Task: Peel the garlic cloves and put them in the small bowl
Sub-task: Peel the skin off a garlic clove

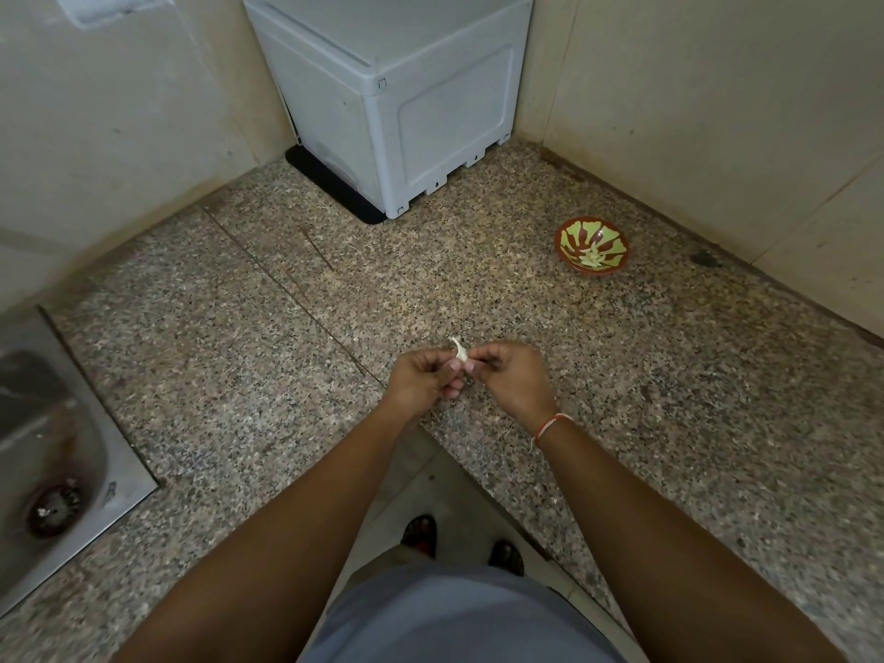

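- while both hands meet above the near part of the speckled stone surface (622,375), a garlic clove (460,352) sits pinched between them, right at the point where the fingertips come together.
- left hand (423,378) has its fingers curled inward, thumb and forefinger gripping the lower end of the clove.
- right hand (509,378) is likewise curled, its fingertips pinching the clove from the other side; a thin red and white thread bracelet (550,427) circles that wrist.
- a pale flap of papery skin sticks up from the top of the clove, above the fingers; how much skin remains on it is too small to tell.
- small bowl (592,246), with a brown rim and a green and red pattern inside, stands on the surface well apart from the hands, farther back and to the right, near the right-hand wall.
- a few pale peeled cloves (591,256) lie together in the bottom of the bowl.
- a grey plastic box (397,98) stands in the far corner of the surface on a black mat (330,189), well behind the hands.
- a steel sink (48,423) is set into the surface at the left, its drain (52,507) showing rust-coloured staining.
- a small embossed mark shows on the sink's rim near the drain, but it is too blurred to read; no other writing or brand is legible anywhere.
- below the forearms, a grey garment and two sandalled feet (459,543) show on the floor.
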